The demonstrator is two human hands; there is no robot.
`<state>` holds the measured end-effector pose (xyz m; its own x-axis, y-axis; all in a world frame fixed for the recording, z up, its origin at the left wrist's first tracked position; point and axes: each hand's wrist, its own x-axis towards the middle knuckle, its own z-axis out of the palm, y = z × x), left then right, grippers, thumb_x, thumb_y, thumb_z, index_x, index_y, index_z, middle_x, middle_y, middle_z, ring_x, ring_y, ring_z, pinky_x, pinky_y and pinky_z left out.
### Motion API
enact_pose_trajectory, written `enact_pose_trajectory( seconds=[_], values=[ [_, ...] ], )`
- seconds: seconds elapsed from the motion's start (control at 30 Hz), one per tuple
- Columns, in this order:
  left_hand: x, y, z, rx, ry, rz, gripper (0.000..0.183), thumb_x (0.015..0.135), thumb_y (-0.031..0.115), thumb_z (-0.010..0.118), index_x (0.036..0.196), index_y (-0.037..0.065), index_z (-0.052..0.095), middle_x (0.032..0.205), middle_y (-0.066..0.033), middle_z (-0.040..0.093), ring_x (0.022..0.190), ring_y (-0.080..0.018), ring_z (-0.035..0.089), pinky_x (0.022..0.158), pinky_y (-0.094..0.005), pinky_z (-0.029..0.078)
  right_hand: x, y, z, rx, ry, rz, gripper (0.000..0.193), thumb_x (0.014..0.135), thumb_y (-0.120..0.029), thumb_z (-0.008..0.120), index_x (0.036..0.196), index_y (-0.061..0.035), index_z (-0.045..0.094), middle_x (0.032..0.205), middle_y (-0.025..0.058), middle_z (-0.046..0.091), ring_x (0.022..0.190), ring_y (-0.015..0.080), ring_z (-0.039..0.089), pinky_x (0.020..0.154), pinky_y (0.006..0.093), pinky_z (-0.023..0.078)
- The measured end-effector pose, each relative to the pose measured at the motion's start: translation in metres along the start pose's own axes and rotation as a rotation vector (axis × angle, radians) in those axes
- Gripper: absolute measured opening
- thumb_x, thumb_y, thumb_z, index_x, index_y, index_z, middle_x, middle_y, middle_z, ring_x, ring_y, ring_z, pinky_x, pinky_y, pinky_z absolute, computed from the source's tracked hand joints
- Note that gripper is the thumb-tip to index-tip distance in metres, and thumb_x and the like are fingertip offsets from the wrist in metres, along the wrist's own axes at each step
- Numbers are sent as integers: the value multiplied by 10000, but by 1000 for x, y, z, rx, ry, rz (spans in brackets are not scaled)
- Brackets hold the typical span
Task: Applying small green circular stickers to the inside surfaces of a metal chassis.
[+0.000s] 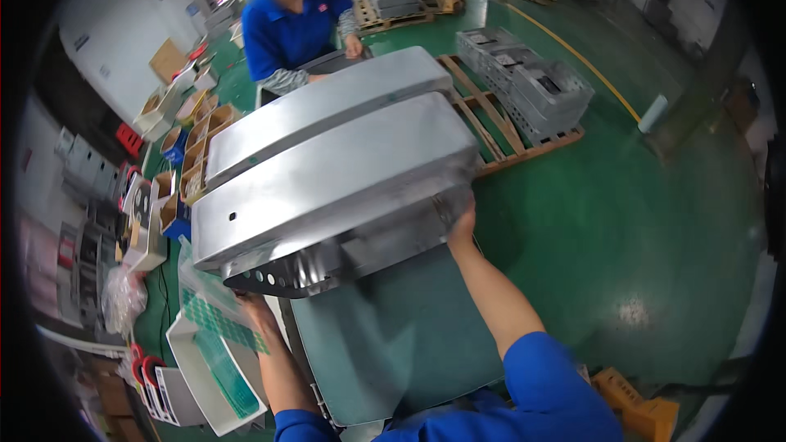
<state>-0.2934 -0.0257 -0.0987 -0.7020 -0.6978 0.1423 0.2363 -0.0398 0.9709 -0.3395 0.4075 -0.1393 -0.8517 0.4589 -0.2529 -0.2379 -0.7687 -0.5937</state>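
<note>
A long, shiny sheet-metal housing (344, 184) is tilted above the near part of a green-topped work table (377, 336). Round holes show along its dark, open lower edge. My right hand (463, 219) grips its right end. At the near left corner my left hand (252, 304) holds it from below, with most of the fingers hidden. Just beyond lies a second, similar metal housing (327, 110). Next to my left forearm, a clear sheet of green round stickers (217, 315) hangs over a white bin (180, 336) with more green sheets inside.
Across the table stands a co-worker in a blue shirt (282, 37). Boxes of small parts (209, 135) line the left side. On the right, grey crates (532, 90) rest on a wooden pallet (524, 151). A yellow object (634, 405) is at the lower right.
</note>
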Motion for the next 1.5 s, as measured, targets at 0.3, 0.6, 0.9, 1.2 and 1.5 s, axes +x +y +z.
enact_pose_trajectory(
  seconds=[0.3,0.6,0.9,1.2,1.5],
  values=[
    [-64,49,55,290,-290,300,274,846,208,454,1008,-10,491,875,-115,526,742,-208,541,631,-314,485,-111,-59,-135,-757,73,-353,360,898,-307,421,1111,-27,495,1107,76,532,1031,145,486,892,261,361],
    [-280,55,-31,318,-1041,11,225,816,161,498,946,-20,526,864,-108,544,718,-176,528,648,-298,458,-542,-131,-446,-1147,1316,-108,210,777,-231,513,901,-84,597,922,160,595,875,320,560,758,390,450],
    [-456,1,23,187,-1821,-110,120,792,35,547,905,-3,562,820,-31,560,733,-103,493,676,-230,410,-835,-370,-592,-1731,2220,-219,654,616,-313,711,1105,17,429,1061,168,511,1039,306,463,857,385,390],
    [-565,12,35,545,-1719,-107,82,725,16,569,800,-16,571,745,-41,554,692,-116,487,642,-238,396,-845,-420,-631,-1543,1896,541,715,541,-407,712,1071,12,477,988,188,582,963,308,547,789,391,439],
    [-484,67,52,176,-1137,-243,76,749,19,603,824,7,598,741,3,562,679,-71,495,620,-207,400,-693,-455,-351,-1223,1004,-7,343,650,-47,643,961,58,541,802,109,601,711,167,572,656,279,468]
  ],
)
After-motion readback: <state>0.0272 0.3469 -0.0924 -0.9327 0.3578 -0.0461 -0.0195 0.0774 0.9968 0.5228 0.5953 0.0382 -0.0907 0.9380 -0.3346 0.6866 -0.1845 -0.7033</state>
